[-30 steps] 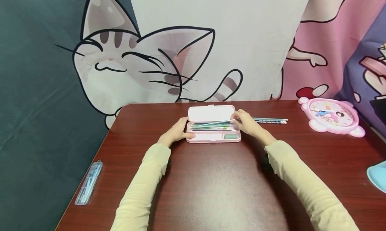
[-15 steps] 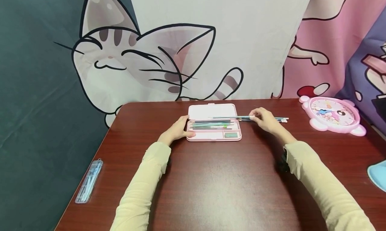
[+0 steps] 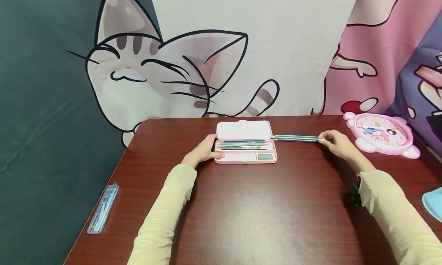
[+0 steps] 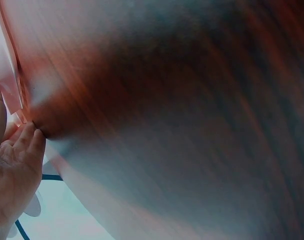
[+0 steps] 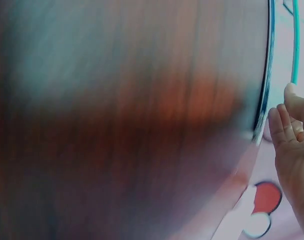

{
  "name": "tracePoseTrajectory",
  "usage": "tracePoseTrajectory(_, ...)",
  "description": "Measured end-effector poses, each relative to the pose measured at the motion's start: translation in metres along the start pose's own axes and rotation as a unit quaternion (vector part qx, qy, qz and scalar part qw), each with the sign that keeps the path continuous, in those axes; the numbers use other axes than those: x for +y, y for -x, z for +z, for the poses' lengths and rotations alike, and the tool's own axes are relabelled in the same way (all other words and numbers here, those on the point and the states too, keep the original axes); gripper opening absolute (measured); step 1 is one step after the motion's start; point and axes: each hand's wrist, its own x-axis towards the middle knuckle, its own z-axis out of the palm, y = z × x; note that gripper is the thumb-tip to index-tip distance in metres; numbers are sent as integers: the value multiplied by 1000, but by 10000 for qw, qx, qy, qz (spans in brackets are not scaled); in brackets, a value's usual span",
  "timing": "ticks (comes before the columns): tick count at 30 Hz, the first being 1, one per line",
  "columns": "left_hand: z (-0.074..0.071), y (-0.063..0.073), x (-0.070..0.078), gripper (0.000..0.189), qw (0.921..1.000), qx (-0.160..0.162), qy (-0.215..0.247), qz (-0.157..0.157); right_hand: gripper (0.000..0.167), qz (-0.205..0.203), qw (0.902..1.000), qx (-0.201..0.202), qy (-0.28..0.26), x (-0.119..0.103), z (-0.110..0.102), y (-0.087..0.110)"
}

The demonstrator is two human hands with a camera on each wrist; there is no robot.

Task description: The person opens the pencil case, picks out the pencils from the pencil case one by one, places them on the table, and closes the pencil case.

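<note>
A pink pencil case [image 3: 238, 157] lies with its white-lined lid [image 3: 243, 130] folded back. Several pencils [image 3: 241, 144] fill its long compartment, and a green eraser [image 3: 265, 156] sits at front right. My left hand [image 3: 203, 153] grips the case's left end, thumb on the front corner and fingers behind. To the right of the case, pencils [image 3: 295, 138] lie side by side, tips toward it. At their far end my right hand [image 3: 337, 143] pinches a teal pencil [image 5: 295, 47] between thumb and fingers, while a dark pencil [image 5: 266, 70] lies beside it on the table.
A pink animal-shaped clock [image 3: 383, 132] stands right of my right hand. A clear blue plastic box [image 3: 103, 209] lies along the table's left edge, and a light blue object [image 3: 433, 203] shows at the right edge. A cartoon curtain [image 3: 283, 46] hangs behind the table.
My right hand has moved right from the case to the far end of the pencils beside it, bringing a pencil out of the case. The left hand stays on the case.
</note>
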Motion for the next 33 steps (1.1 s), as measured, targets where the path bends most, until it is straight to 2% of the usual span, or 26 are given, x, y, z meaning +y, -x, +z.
tracePoseTrajectory(7,2,0,-1,91,10000,-36,-7,-69,8,36,9994,-246,254,15,-8,12)
tracePoseTrajectory(13,3,1,-1,90,10000,-31,8,19,11,458,9982,-378,44,16,-6,13)
tracePoseTrajectory(25,2,0,-1,90,10000,10,9,65,20,865,9959,65,-245,10,-2,9)
tracePoseTrajectory(30,1,-1,-1,91,10000,-1,25,2,21,780,9956,278,-444,0,4,2)
tracePoseTrajectory(33,1,-1,0,91,10000,5,11,4,19,744,9955,259,-528,-10,8,-4)
